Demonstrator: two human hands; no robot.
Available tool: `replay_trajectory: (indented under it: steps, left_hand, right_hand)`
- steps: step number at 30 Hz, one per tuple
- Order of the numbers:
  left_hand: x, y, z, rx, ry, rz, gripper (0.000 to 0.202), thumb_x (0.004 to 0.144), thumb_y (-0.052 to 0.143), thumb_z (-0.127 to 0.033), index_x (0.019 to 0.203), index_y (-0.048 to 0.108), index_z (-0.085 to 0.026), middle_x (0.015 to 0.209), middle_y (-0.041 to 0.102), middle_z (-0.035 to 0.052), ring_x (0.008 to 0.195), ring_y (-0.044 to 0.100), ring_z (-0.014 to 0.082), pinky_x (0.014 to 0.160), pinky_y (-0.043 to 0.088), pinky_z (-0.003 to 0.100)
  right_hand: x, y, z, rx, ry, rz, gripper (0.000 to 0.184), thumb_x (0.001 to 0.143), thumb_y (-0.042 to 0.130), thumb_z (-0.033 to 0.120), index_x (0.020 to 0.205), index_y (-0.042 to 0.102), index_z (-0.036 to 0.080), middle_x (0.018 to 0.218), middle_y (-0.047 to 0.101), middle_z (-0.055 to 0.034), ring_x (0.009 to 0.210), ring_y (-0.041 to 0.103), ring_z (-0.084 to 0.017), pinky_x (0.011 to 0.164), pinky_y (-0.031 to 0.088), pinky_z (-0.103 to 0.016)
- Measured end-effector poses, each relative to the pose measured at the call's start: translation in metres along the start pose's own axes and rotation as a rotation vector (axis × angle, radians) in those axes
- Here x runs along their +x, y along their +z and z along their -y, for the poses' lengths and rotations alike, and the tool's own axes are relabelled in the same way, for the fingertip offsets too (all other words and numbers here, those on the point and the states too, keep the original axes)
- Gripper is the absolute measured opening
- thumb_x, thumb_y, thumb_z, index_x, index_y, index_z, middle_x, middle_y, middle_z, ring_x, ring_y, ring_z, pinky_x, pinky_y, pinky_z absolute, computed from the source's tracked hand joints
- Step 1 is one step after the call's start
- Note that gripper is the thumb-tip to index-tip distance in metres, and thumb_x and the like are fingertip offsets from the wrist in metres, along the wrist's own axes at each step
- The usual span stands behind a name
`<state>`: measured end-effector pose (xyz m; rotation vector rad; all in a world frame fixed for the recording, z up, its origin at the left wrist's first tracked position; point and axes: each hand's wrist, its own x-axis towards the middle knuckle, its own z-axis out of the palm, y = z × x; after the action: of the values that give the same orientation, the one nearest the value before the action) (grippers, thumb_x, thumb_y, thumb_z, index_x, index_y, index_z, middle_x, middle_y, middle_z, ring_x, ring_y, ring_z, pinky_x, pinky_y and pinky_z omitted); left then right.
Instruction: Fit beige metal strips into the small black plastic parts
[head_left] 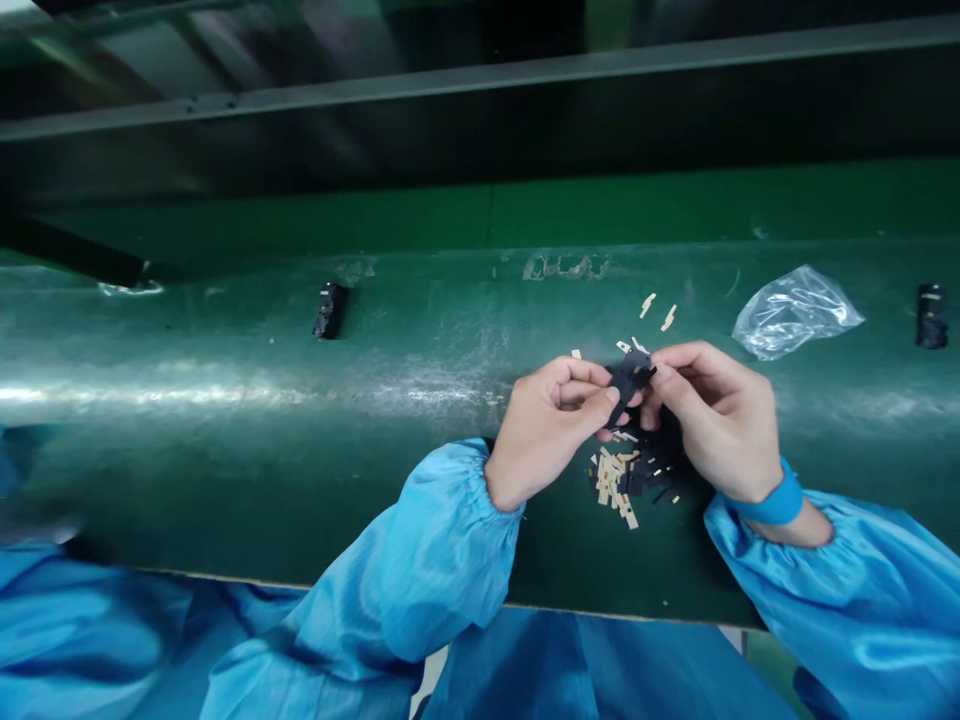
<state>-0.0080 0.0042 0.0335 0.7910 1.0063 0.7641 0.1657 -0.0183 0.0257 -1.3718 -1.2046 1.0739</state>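
Observation:
A small black moulded part (630, 382) is held up between both hands, tilted, above the green bench (420, 480). My left hand (559, 420) grips its lower left end between thumb and fingers. At its upper right end my right hand (716, 415) is closed in a pinch; whether a small piece sits between those fingertips is too small to tell. Below the hands lies a loose pile of cream-coloured strips (615, 480) mixed with little black pieces (649, 470), partly in shadow. Two cream strips (668, 318) lie apart, beyond my fingers.
A crumpled clear plastic bag (799, 312) lies right of the hands. One black part (328, 310) stands at the left, another black part (931, 316) at the far right. A dark ledge (480, 130) runs along the back. Another blue sleeve (67, 620) shows at lower left.

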Motion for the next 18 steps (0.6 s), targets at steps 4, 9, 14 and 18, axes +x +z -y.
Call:
replay_trajectory:
  steps: [4,9,14,18]
  left_hand:
    - [-0.0004,0.0010,-0.0023,0.007,-0.009,-0.010,0.016,0.082,0.073,-0.021,0.090,0.061,-0.016,0.071,0.073,-0.0005,0.069,0.073,0.0127,0.057,0.055,0.019]
    - [-0.0002,0.0018,-0.0036,-0.002,-0.015,-0.012,0.015,0.082,0.073,-0.020,0.090,0.062,-0.015,0.072,0.074,0.0002,0.068,0.073,0.0121,0.056,0.055,0.018]
    - [-0.0004,0.0015,-0.0028,-0.007,-0.017,-0.012,0.015,0.081,0.074,-0.019,0.091,0.063,-0.015,0.075,0.075,0.0007,0.068,0.073,0.0117,0.056,0.055,0.017]
    - [0.0000,0.0012,-0.0022,0.010,-0.009,-0.017,0.016,0.081,0.074,-0.020,0.091,0.062,-0.015,0.077,0.076,0.0020,0.070,0.073,0.0130,0.057,0.056,0.019]
  right_hand:
    - [-0.0005,0.0001,-0.0003,0.000,0.001,-0.003,0.012,0.096,0.069,0.032,0.093,0.068,0.021,0.065,0.069,0.0026,0.048,0.062,-0.010,0.047,0.052,-0.022]
    - [-0.0008,-0.0003,-0.0008,0.003,-0.001,0.001,0.011,0.097,0.068,0.031,0.093,0.068,0.021,0.065,0.069,0.0027,0.049,0.062,-0.010,0.048,0.052,-0.022]
    - [-0.0002,-0.0004,-0.0006,0.001,0.002,0.000,0.010,0.097,0.068,0.030,0.093,0.068,0.021,0.067,0.069,0.0023,0.050,0.063,-0.010,0.049,0.052,-0.023]
    - [0.0003,0.0009,0.0007,-0.037,-0.009,-0.017,0.009,0.097,0.067,0.029,0.093,0.068,0.021,0.066,0.068,0.0026,0.050,0.062,-0.011,0.049,0.052,-0.024]
